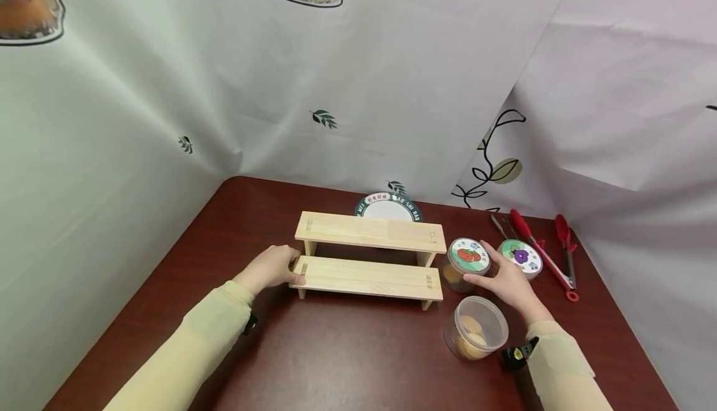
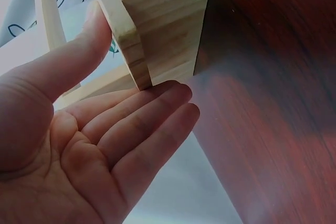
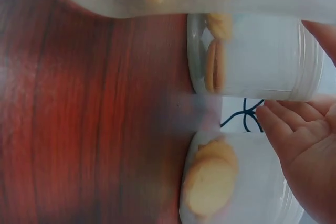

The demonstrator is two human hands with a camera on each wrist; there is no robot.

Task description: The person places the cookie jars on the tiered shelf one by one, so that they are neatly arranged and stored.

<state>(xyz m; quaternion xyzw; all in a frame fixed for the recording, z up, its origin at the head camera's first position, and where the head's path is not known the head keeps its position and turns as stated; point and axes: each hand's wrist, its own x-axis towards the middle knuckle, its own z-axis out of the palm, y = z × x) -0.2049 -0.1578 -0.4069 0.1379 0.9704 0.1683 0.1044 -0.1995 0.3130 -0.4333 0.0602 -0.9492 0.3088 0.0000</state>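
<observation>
A two-step wooden stand (image 1: 366, 276) rests on the table, and my left hand (image 1: 273, 268) holds the left end of its lower step. In the left wrist view, the thumb lies along one side of the board (image 2: 118, 19) with fairly straight fingers against its other side. On the right, my right hand (image 1: 508, 283) grips a clear jar (image 3: 262, 61) around its upper part; its lid (image 1: 469, 254) shows a tomato picture and cookies lie inside. An open jar (image 1: 476, 330) with cookies stands nearer me. Another jar (image 1: 521, 258), its lid bearing a purple picture, stands beyond the right hand.
Behind the stand is a round white plate (image 1: 388, 207) with a dark patterned rim, partly hidden. Red-handled tongs (image 1: 540, 249) and a second red-and-dark utensil (image 1: 566, 249) lie at the far right. White printed cloth (image 1: 392, 87) hangs along the table's back and sides.
</observation>
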